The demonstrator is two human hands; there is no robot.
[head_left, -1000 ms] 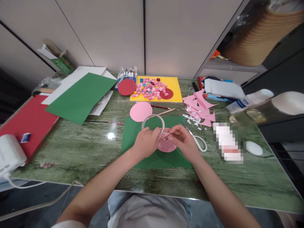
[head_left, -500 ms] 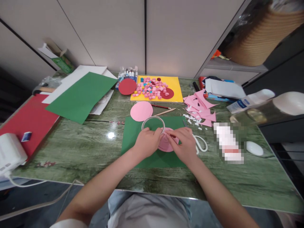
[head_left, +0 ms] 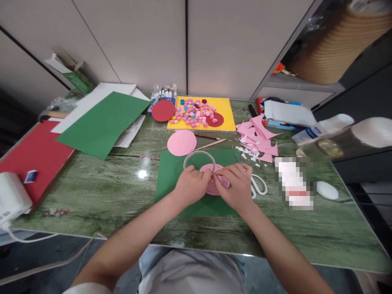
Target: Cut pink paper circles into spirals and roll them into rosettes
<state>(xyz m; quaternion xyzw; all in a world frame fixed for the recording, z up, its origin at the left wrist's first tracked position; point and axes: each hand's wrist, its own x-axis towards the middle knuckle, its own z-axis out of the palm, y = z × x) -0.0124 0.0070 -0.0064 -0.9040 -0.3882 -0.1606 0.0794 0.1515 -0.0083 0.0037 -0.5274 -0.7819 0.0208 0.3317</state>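
Note:
A slim roll of tape (head_left: 199, 152) stands tilted over the green sheet (head_left: 171, 192), with my left hand (head_left: 194, 184) closed on its near right side. My right hand (head_left: 237, 185) pinches at the roll's edge, its fingertips meeting those of my left hand. Any loose tape end there is too small to make out. Under both hands lies a pink paper disc (head_left: 216, 190) with curved lines on it, partly covered by my fingers. White-handled scissors (head_left: 260, 185) rest just right of my right hand, blades partly hidden.
Behind the green sheet lie pink paper circles (head_left: 181, 143), a pencil (head_left: 211, 144) and a yellow sheet (head_left: 228, 112) bearing pompoms (head_left: 196, 113). Pink offcuts (head_left: 259, 141) and white scraps (head_left: 249, 154) are to the right. Bottles (head_left: 324, 128) stand near the right edge.
The roll of tape has shifted slightly right and tilted a little. My fingertips have drawn together at its edge, and more of the pink disc's far side shows.

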